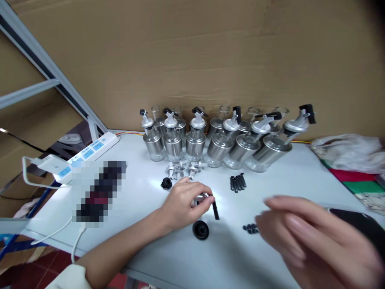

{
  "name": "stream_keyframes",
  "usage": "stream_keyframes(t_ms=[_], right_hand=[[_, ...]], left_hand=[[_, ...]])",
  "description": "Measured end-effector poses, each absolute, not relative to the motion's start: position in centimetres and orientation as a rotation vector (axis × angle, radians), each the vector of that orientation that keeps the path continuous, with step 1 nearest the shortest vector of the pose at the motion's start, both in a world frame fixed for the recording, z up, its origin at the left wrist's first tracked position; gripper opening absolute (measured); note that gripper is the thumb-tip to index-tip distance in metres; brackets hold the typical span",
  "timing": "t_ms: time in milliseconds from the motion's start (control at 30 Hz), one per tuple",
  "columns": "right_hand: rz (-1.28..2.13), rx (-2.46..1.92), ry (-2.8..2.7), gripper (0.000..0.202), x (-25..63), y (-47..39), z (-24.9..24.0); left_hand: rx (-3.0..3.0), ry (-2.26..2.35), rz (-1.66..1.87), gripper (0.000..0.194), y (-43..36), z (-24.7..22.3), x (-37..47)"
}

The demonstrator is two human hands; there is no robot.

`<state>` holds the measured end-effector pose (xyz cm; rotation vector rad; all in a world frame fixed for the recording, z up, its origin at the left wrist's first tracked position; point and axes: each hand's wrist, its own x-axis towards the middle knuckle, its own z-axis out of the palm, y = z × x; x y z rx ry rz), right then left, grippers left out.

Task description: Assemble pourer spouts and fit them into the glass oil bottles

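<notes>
My left hand (189, 200) is closed around a silver pourer spout (198, 198); a black lever (215, 210) sticks out from it past the fingertips. Just below lies a round black ribbed stopper (200, 230). My right hand (315, 241), close to the camera and slightly blurred, has its fingers curled together. Whatever is between those fingers, if anything, is hidden. Small black round pieces (251, 228) lie beside it. Several loose black levers (237, 182) rest farther back. Beyond my left hand are a pile of silver spouts (179, 171) and another black stopper (166, 183).
Glass bottles with steel sleeves (195, 144) stand in rows at the back, the front ones topped with spouts. A white power strip (90, 154) and a pixelated patch (102, 190) are at left. At right are a plastic bag (345, 152) and a black object (357, 220).
</notes>
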<state>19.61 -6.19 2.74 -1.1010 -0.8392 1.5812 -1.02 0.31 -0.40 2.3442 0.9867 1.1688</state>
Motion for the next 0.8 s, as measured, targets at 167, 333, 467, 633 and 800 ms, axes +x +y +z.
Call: stream_keyframes(t_ms=[167, 333, 467, 633, 800], right_hand=[[1.786, -1.047, -0.534, 0.027, 17.2, -2.7, 3.5], [1.893, -1.118, -0.392, 0.025, 17.5, -2.2, 2.4], [1.946, -1.138, -0.425, 0.024, 17.7, -2.3, 1.5], [1.962, -1.090, -0.550, 0.034, 17.3, -2.5, 1.1], [1.868, -1.139, -0.645, 0.044, 17.3, -2.7, 0.6]], left_hand=[[2.329, 0.958, 1.179, 0.020, 0.4, -0.3, -0.9], [2.250, 0.941, 1.181, 0.011, 0.6, -0.4, -0.9], [2.258, 0.917, 1.190, 0.005, 0.6, -0.3, -0.9], [2.275, 0.863, 1.220, 0.004, 0.5, -0.3, -0.8], [2.298, 0.789, 1.155, 0.005, 0.5, -0.5, -0.8]])
